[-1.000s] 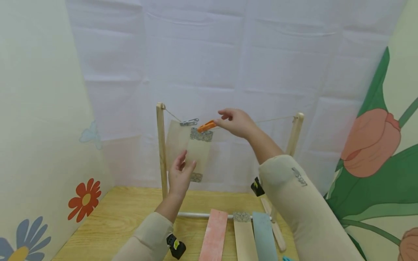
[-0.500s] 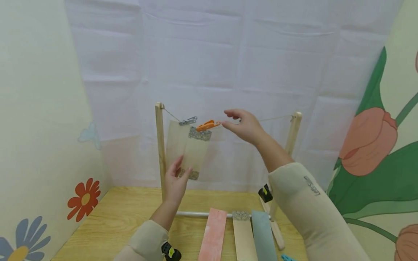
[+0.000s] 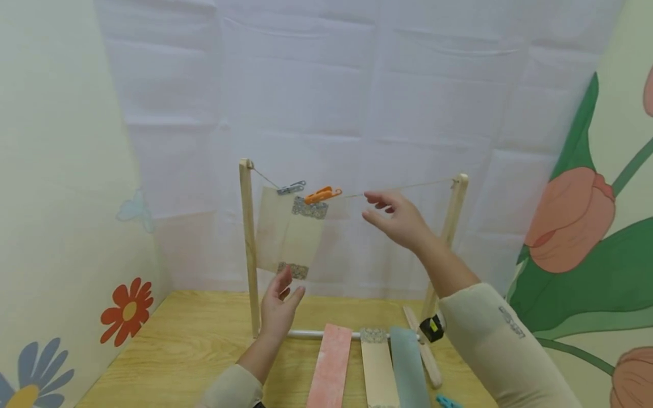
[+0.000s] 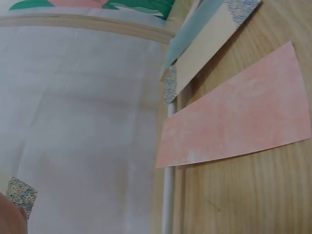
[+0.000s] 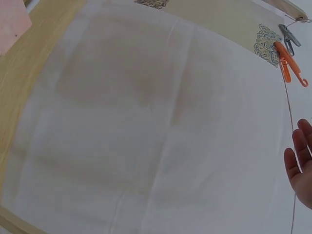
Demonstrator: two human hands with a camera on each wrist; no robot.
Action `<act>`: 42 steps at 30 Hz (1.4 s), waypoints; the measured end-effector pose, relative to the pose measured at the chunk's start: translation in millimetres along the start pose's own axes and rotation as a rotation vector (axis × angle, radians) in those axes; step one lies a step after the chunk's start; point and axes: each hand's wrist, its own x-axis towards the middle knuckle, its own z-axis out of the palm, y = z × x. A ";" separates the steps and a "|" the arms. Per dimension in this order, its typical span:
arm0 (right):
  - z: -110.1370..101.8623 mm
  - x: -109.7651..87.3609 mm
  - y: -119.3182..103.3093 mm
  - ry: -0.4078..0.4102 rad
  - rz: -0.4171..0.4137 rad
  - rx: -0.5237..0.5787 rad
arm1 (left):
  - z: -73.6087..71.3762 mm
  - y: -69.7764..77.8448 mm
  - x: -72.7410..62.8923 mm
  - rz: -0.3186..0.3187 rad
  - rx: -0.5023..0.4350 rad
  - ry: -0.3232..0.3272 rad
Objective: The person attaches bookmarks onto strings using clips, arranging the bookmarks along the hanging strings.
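Observation:
An orange clothespin (image 3: 322,195) clips a cream paper strip with patterned bands (image 3: 303,238) to a string (image 3: 408,186). Left of it, a grey clothespin (image 3: 291,188) holds a plain pale sheet (image 3: 268,226), partly hidden behind the strip. My left hand (image 3: 279,306), fingers loosely bent, is at the strip's lower band; whether it touches cannot be told. To the right of the orange clothespin, my right hand (image 3: 400,220) hovers by the string with nothing in it. The right wrist view shows this hand's fingers (image 5: 300,146) apart from the orange clothespin (image 5: 287,61).
Wooden posts (image 3: 247,249) carry the string at both ends. Below, a white rod (image 3: 306,334) crosses the wooden table (image 3: 153,351). Pink (image 3: 329,368), beige (image 3: 378,371) and blue-grey (image 3: 410,365) strips lie over it. A teal clothespin (image 3: 448,401) lies at front right.
My right hand has let go of the orange clothespin and moved right and down. My left hand rose beside the strip's lower band, then lowered slightly. The clipped strip has shifted a little.

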 end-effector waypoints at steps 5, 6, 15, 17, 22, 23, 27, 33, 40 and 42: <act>3.7 -18.0 14.2 -0.005 0.012 0.002 | 2.0 -7.1 -10.7 -0.022 0.026 -0.027; 4.2 -21.5 17.3 -0.002 0.013 0.002 | 2.4 -8.4 -12.6 -0.034 0.028 -0.033; 8.7 -55.5 47.4 -0.004 0.048 0.008 | 6.6 -24.0 -29.3 -0.099 0.054 -0.087; 10.9 -63.6 55.3 -0.001 0.063 0.020 | 7.7 -27.4 -32.7 -0.105 0.049 -0.092; 17.2 -81.9 74.2 0.019 0.094 0.054 | 10.5 -34.2 -40.2 -0.129 0.044 -0.102; 18.3 -85.1 77.1 0.026 0.100 0.062 | 10.8 -35.2 -41.3 -0.131 0.048 -0.106; 20.2 -96.3 87.0 0.050 0.118 0.080 | 12.0 -38.9 -44.4 -0.142 0.050 -0.127; 19.6 -113.7 98.9 0.055 0.145 0.075 | 11.9 -45.9 -50.9 -0.170 0.099 -0.160; 20.9 -138.6 115.9 0.055 0.229 0.044 | 13.3 -59.0 -58.6 -0.184 0.126 -0.172; 23.0 -146.6 121.2 0.060 0.249 0.042 | 12.4 -62.6 -60.4 -0.189 0.124 -0.174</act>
